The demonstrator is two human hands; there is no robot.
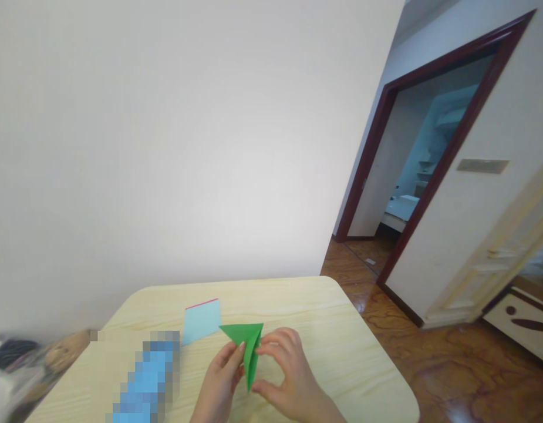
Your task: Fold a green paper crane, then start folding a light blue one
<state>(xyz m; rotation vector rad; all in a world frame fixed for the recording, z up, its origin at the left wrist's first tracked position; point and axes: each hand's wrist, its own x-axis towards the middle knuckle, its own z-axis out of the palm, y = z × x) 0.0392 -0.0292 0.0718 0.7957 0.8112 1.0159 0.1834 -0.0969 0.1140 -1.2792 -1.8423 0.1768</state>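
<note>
White wall (165,147), glossy wooden floor (434,364), dark-framed doorway (412,153)

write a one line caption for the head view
Left hand and right hand hold folded green paper over a wood-grain table

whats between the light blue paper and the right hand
In the head view, a folded green paper lies between the light blue paper and the right hand.

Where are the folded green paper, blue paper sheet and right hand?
Folded green paper (252,346): head view, on its centre fold.
Blue paper sheet (201,322): head view, on its flat face.
Right hand (289,370): head view, on its back.
</note>
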